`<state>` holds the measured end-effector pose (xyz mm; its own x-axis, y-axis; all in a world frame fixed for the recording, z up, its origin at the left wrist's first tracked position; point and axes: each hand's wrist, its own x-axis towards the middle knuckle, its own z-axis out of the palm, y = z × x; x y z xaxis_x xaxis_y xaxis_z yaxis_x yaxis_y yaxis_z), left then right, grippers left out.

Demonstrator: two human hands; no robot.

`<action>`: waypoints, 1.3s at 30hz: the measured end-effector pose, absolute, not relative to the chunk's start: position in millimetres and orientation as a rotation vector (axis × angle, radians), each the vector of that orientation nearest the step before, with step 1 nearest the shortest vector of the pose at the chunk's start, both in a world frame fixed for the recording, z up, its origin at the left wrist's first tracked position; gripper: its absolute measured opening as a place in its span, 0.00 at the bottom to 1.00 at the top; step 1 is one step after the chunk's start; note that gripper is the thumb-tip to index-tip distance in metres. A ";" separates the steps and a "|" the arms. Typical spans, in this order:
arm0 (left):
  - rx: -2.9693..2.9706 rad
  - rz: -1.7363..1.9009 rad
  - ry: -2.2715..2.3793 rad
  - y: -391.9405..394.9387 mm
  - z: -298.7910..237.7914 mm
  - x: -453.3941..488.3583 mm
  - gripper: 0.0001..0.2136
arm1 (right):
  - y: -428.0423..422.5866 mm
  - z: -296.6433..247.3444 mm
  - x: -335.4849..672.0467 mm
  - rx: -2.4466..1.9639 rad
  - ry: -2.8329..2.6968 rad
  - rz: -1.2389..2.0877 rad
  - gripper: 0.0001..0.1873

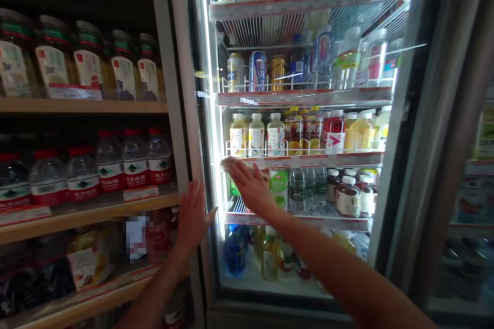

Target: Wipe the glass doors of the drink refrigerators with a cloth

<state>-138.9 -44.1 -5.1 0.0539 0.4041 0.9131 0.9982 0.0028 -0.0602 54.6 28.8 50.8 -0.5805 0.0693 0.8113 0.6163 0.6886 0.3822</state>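
Observation:
My right hand (249, 182) reaches across to the glass door (309, 272) of a lit drinks fridge. Its fingers lie nearly flat over a pale cloth (228, 163), pressing it against the glass near the left side. Only the edges of that cloth show around the hand. My left hand (193, 213) is held up with its fingers extended and thumb apart, against the fridge's left frame (193, 139). Nothing is in it. Behind the glass, close to my right hand, stand a green package (278, 185) and clear bottles (297, 190).
At the left, wooden shelves (88, 209) carry red-capped water bottles (135, 159) and larger juice bottles (90, 59). Inside the fridge, wire shelves (309, 2) hold cans (257, 69) and several bottles. A metal door frame (436, 139) rises at the right. One patch at lower left is pixelated.

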 end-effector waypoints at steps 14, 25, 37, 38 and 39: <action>-1.516 -1.078 -1.351 -11.2 57.2 -112.0 0.32 | 41.5 86.9 86.6 -0.496 -2.103 -1.021 0.30; -1.440 -1.295 -1.220 8.3 123.7 -89.2 0.30 | 48.7 160.2 97.4 -0.613 -1.989 -1.060 0.26; -1.404 -1.263 -1.186 15.1 148.7 -105.3 0.29 | 48.5 220.5 55.8 -0.642 -1.899 -1.105 0.26; -1.399 -1.263 -1.181 16.0 151.2 -105.0 0.29 | 49.4 217.6 60.1 -0.603 -1.914 -1.131 0.26; -1.398 -1.264 -1.174 17.1 153.6 -104.3 0.29 | 50.8 214.5 66.4 -0.561 -1.927 -1.161 0.26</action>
<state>-104.3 17.1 153.6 0.0314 0.0813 0.9962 0.9876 -0.1561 -0.0184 66.4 50.8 214.5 -0.5814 -0.0295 0.8131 0.7051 0.4805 0.5215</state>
